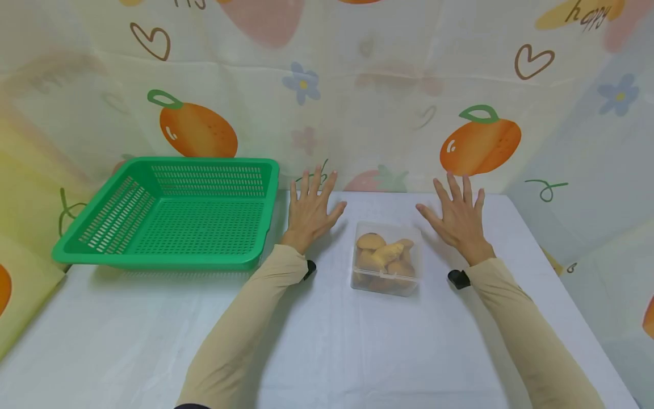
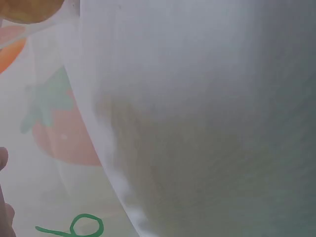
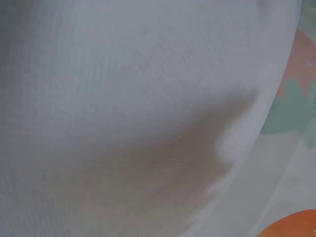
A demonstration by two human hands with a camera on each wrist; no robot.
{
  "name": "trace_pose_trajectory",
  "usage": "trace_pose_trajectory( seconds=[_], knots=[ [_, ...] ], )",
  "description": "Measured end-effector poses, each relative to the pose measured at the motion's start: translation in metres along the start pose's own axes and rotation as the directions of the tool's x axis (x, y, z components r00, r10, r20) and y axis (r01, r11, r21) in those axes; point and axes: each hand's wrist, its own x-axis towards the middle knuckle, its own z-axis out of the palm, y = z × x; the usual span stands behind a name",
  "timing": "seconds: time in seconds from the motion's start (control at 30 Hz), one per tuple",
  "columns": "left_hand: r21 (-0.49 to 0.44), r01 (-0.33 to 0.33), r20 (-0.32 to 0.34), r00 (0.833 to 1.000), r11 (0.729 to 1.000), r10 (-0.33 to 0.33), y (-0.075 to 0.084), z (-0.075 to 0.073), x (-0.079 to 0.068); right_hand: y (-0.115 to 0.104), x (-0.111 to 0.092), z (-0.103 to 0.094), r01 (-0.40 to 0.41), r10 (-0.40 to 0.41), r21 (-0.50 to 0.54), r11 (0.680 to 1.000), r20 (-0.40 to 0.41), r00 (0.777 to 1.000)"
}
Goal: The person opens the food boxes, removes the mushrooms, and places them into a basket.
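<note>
In the head view my left hand (image 1: 309,217) is held over the white table with its fingers spread, between a green basket and a clear plastic box. My right hand (image 1: 460,220) is on the other side of the box, its fingers spread too. Neither hand holds anything. The clear box (image 1: 416,258) has several rounded tan-brown pieces (image 1: 370,241) inside, like small buns, with a yellower one on top. A corner of the box with one brown piece (image 2: 32,10) shows at the top left of the left wrist view. Only the tablecloth, a shadow and the backdrop show in the right wrist view.
A green slotted plastic basket (image 1: 174,259) stands at the back left, beside my left hand. The white table (image 1: 317,352) ends at the back against a hanging cloth (image 1: 357,125) printed with oranges, hearts and flowers. Similar cloth hangs at both sides.
</note>
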Motion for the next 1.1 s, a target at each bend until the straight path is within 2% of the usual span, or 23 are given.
trace_pose_trajectory(
  seconds=[0.23,0.67,1.1],
  knots=[
    [-0.013,-0.003,0.002,1.000,1.000,0.004,0.000,-0.001,-0.007,-0.002,-0.009,-0.001,0.011,-0.010,0.029,1.000,-0.027,1.000],
    [-0.037,-0.032,-0.032,0.999,0.999,0.031,0.003,-0.008,-0.021,-0.007,-0.023,-0.007,0.038,-0.030,0.080,0.996,-0.095,0.995],
    [-0.093,-0.059,-0.044,0.997,0.994,0.055,0.016,-0.020,-0.039,-0.016,-0.044,-0.012,0.077,-0.046,0.201,0.977,-0.153,0.987]
  ],
)
